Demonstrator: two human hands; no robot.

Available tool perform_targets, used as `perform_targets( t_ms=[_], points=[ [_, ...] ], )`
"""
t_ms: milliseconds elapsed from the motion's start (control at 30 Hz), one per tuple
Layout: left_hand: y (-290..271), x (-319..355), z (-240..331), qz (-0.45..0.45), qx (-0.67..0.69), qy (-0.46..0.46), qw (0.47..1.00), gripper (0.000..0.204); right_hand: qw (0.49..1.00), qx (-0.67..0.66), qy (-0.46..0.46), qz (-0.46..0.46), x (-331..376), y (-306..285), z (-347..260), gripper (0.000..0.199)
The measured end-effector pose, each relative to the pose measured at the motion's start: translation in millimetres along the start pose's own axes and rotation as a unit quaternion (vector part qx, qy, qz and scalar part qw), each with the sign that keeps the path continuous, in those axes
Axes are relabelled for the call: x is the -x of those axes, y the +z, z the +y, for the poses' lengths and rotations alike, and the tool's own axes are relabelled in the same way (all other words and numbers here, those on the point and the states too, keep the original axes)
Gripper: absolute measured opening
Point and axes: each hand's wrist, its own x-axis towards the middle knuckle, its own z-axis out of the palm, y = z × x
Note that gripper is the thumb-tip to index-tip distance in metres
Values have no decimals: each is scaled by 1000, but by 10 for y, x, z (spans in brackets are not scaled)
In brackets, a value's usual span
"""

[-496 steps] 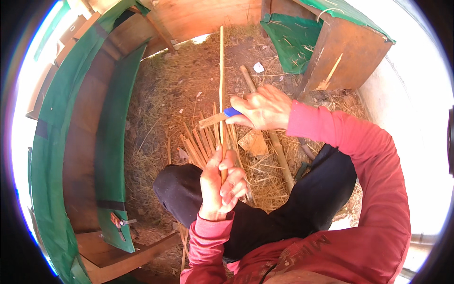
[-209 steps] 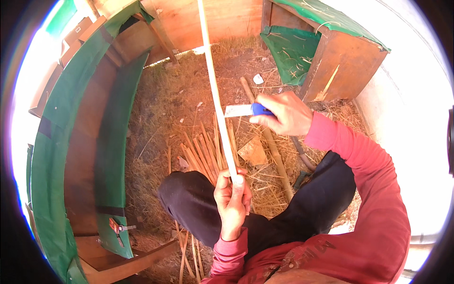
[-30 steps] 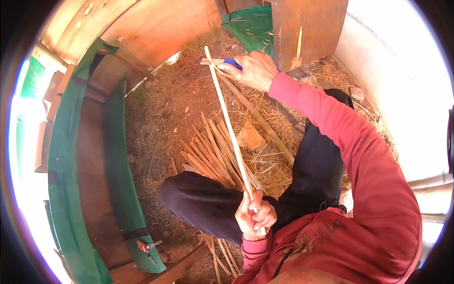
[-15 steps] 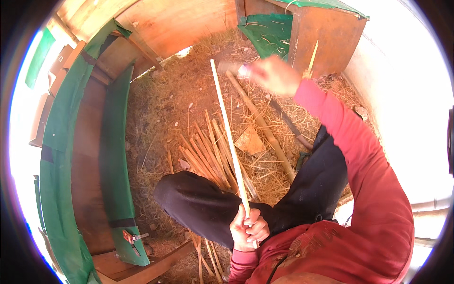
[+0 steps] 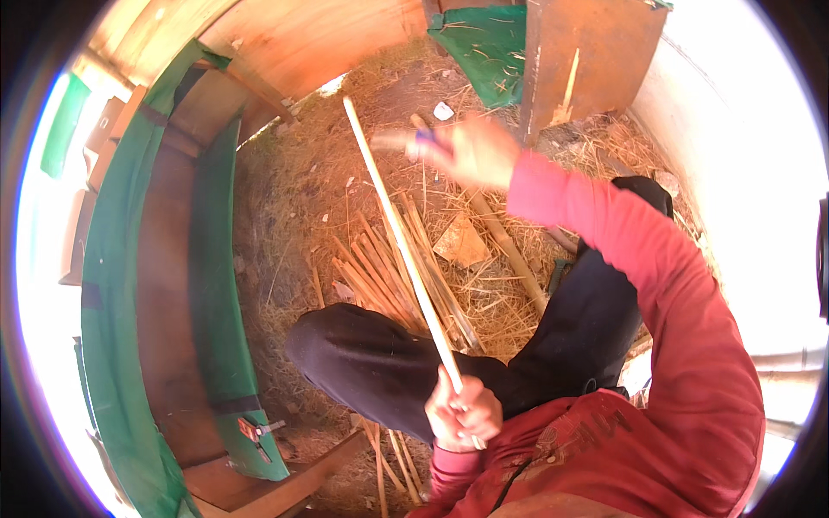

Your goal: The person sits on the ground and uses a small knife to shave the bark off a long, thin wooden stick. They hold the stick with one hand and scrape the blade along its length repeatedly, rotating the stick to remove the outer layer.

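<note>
My left hand [image 5: 465, 413] is closed round the lower end of a long pale bamboo strip [image 5: 404, 246], which slants up and away to the left across my knee. My right hand [image 5: 475, 154], smeared by motion, is raised to the right of the strip's far part. It grips a knife [image 5: 395, 141] whose blurred blade points left toward the strip; a bit of blue shows at the handle. Whether the blade touches the strip I cannot tell. Beyond my bent left leg, a bundle of split bamboo strips [image 5: 377, 276] lies on the ground.
A round bamboo pole [image 5: 509, 250] lies by my right leg, with a flat tan piece [image 5: 462, 242] beside it. Straw litters the ground. Green-covered wooden shelving [image 5: 207, 285] stands left, bearing a clamp-like tool [image 5: 259, 429]. A wooden box [image 5: 591, 60] stands far right.
My right hand with the knife has moved left and slightly nearer. The strip's far end has swung left, and the whole view has shifted a little.
</note>
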Motion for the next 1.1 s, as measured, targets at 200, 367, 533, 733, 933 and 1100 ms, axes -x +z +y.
perform_targets(
  t_ms=[200,367,533,733,933,1100],
  points=[
    [72,-2,5,-41,45,15,998,54,991,-96,-35,84,-48,-169,152,42],
    [31,-71,50,-78,53,14,995,54,947,-153,-273,-71,400,3,-293,38],
    [37,-70,-8,-77,87,11,993,55,964,-99,-246,-28,420,77,-299,41],
    [48,-101,-183,-102,88,-22,991,55,987,-101,117,50,-154,31,154,81],
    [73,9,65,28,-3,80,996,53,978,-116,48,169,-63,-382,282,46],
    [95,-19,78,202,-177,167,949,51,961,-137,-237,-37,468,-180,-300,48]
  ],
)
